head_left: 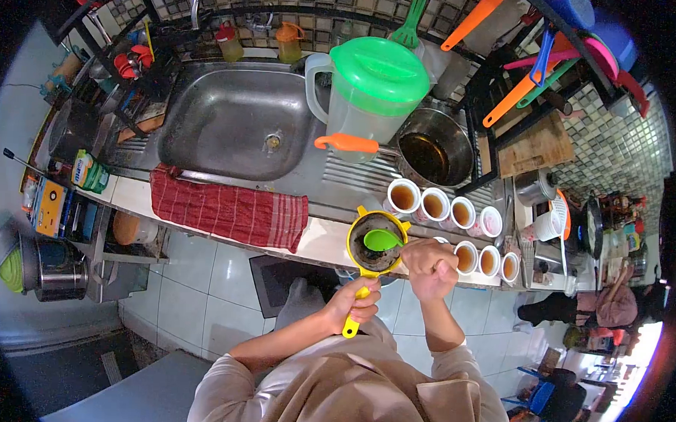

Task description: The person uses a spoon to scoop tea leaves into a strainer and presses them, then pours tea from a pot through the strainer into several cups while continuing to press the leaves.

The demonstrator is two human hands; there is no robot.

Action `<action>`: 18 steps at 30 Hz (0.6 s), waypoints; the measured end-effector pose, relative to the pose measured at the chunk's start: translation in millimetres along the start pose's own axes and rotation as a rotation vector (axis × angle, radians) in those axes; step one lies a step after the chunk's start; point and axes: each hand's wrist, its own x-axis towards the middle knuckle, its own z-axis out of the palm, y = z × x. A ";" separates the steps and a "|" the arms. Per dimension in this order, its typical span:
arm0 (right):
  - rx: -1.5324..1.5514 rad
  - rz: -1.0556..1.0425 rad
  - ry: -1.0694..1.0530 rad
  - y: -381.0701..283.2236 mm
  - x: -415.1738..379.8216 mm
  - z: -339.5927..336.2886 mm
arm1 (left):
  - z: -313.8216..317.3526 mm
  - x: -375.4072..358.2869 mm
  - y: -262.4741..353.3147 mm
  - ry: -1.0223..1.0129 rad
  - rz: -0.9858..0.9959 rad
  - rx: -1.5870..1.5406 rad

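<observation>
My left hand [356,301] is wrapped round the yellow handle of a strainer [354,245], held near the counter's front edge. Dark residue lines the strainer's mesh. A green spoon [382,240] has its bowl over the mesh, and my right hand [430,268] is closed on its handle end. Right of the strainer stand several white cups of brown liquid in two rows, such as one in the back row [403,197] and one in the front row [489,262]. One back-row cup [489,221] looks pinkish inside. Part of the front row is hidden behind my right hand.
Behind the cups is a pot [435,149] with an orange handle, beside a green-lidded pitcher [378,82]. A steel sink [237,122] is at the left, with a red cloth [226,209] over the counter edge. Another person [614,306] is at the far right.
</observation>
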 end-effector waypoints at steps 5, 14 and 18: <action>0.099 -0.008 0.162 16.8 -6.0 -4.2 | -4.3 0.4 -2.3 -0.056 -0.008 -0.023; -0.096 -0.156 -0.342 23.6 -3.9 8.8 | -1.5 -3.6 -2.8 -0.022 -0.001 -0.039; -0.079 -0.201 -0.503 18.3 -6.8 11.1 | -5.8 -2.2 -5.9 0.037 0.010 -0.023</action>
